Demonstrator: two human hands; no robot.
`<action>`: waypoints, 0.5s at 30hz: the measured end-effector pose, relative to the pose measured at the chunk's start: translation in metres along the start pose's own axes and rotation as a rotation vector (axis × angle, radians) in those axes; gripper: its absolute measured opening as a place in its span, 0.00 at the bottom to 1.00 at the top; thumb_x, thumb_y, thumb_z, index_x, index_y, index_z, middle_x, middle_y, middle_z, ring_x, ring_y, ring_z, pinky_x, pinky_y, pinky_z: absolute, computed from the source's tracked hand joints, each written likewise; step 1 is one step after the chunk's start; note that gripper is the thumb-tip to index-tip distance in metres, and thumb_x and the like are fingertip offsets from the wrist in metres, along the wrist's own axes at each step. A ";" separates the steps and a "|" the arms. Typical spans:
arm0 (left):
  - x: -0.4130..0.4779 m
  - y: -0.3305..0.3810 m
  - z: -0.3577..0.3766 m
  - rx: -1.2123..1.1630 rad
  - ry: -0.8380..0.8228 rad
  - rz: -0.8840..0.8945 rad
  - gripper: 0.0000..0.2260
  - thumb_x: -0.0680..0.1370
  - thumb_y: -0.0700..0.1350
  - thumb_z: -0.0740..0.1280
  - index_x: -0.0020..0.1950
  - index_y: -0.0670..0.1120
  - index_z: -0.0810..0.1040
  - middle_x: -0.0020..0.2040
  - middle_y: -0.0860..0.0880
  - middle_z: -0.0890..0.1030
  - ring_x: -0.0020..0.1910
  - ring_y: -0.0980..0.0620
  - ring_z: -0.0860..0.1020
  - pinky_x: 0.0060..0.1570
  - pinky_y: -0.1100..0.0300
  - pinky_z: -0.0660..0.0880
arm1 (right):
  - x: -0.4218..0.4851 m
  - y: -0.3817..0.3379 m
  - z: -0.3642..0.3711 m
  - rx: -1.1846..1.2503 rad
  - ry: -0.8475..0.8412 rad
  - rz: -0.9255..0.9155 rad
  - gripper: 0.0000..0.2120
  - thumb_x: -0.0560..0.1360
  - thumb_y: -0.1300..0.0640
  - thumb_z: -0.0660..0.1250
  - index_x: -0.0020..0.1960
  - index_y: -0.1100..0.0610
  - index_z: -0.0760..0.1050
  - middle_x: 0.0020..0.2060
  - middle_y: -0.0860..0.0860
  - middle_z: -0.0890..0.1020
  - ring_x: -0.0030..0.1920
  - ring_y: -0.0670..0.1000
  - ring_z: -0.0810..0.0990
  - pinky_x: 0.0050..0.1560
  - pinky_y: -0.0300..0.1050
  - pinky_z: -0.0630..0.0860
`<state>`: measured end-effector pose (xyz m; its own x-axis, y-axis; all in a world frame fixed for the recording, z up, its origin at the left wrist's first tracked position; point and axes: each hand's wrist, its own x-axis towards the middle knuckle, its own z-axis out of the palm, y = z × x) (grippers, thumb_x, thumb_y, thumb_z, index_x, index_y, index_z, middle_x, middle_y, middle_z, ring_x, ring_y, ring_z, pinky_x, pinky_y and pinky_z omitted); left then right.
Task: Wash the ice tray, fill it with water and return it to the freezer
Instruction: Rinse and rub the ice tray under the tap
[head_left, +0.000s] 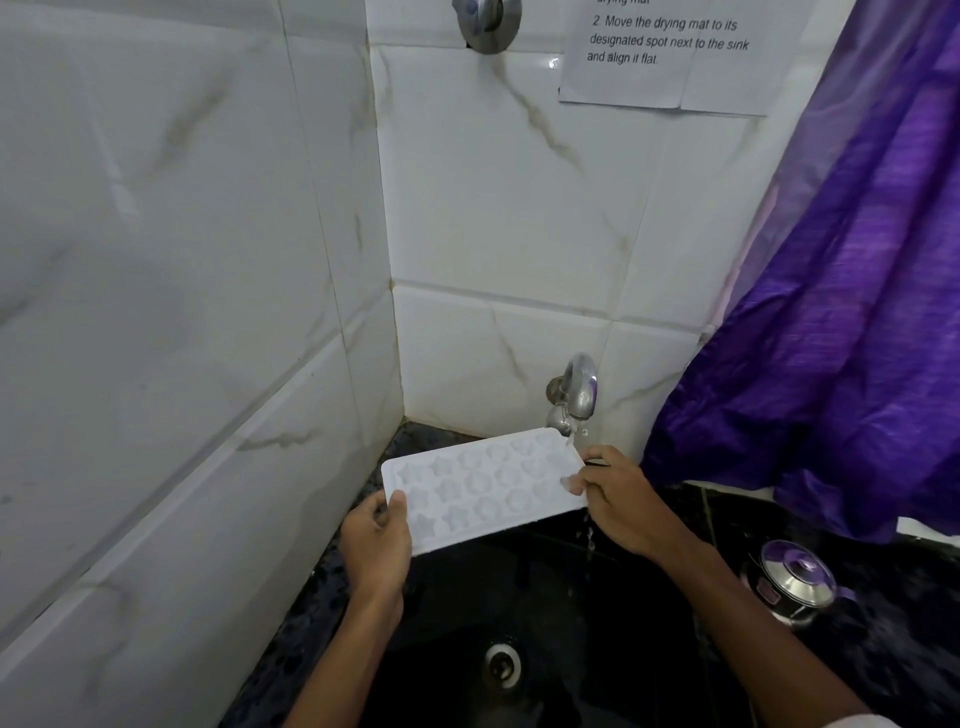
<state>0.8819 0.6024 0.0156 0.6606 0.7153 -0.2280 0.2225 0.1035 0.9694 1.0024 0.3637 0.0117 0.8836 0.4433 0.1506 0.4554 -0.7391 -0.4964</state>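
A white ice tray (483, 486) with star and round cavities is held roughly level over the black sink (545, 613). My left hand (376, 545) grips its near-left corner, thumb on top. My right hand (623, 499) grips its right end, thumb on the rim. The metal tap (576, 392) on the wall sits just above the tray's far-right corner, and water runs onto that corner and drips off the right edge into the sink.
The sink drain (503, 662) lies below. White tiled walls close in at the left and back. A purple curtain (841, 312) hangs at the right. A steel pot with a lid (792, 579) stands on the dark counter at the right.
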 end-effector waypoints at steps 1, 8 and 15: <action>0.000 -0.001 0.000 0.002 0.000 -0.002 0.11 0.82 0.44 0.63 0.40 0.50 0.78 0.46 0.42 0.84 0.49 0.40 0.82 0.54 0.41 0.78 | 0.000 0.000 0.000 -0.010 0.003 -0.007 0.11 0.81 0.61 0.61 0.53 0.63 0.82 0.61 0.51 0.73 0.55 0.45 0.73 0.50 0.21 0.65; 0.002 -0.006 0.000 0.010 0.008 0.027 0.06 0.82 0.43 0.63 0.49 0.46 0.80 0.46 0.47 0.84 0.47 0.46 0.82 0.53 0.47 0.79 | -0.006 0.001 0.002 -0.014 -0.019 -0.008 0.11 0.80 0.64 0.61 0.51 0.61 0.83 0.63 0.54 0.74 0.62 0.52 0.74 0.58 0.30 0.68; 0.001 -0.014 0.000 0.033 -0.019 0.034 0.11 0.82 0.42 0.63 0.41 0.50 0.78 0.43 0.49 0.82 0.45 0.48 0.81 0.50 0.50 0.78 | -0.018 0.002 0.001 0.172 0.071 0.112 0.13 0.77 0.69 0.59 0.47 0.52 0.76 0.54 0.49 0.77 0.52 0.45 0.76 0.49 0.30 0.70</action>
<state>0.8793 0.6019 0.0014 0.6818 0.7046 -0.1965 0.2226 0.0561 0.9733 0.9876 0.3549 0.0073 0.9358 0.3220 0.1432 0.3342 -0.6816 -0.6510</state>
